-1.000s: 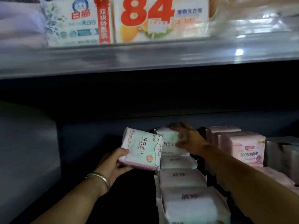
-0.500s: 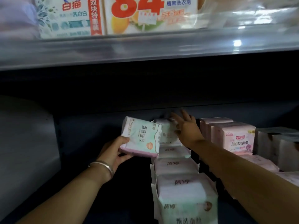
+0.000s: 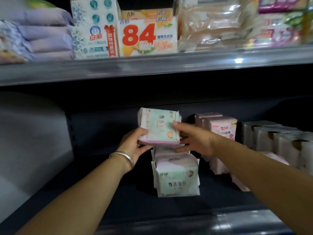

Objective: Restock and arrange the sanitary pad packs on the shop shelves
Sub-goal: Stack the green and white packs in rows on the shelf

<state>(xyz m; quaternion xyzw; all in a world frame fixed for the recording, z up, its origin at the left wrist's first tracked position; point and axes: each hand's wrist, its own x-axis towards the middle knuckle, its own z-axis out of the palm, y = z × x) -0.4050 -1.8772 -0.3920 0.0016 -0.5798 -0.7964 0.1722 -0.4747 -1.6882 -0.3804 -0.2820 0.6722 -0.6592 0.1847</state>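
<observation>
A mint-green and white pad pack with a pink lower edge was held tilted above the dark lower shelf, its printed face up and its text running sideways. Just beneath it a row of matching green packs stood one behind another, the front one upright facing outward. To their right stood pink packs, also in a row.

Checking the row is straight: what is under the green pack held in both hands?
Under the held pack runs a row of matching packs. Only the front ones show; the pack and right hand cover the back ones.
</observation>
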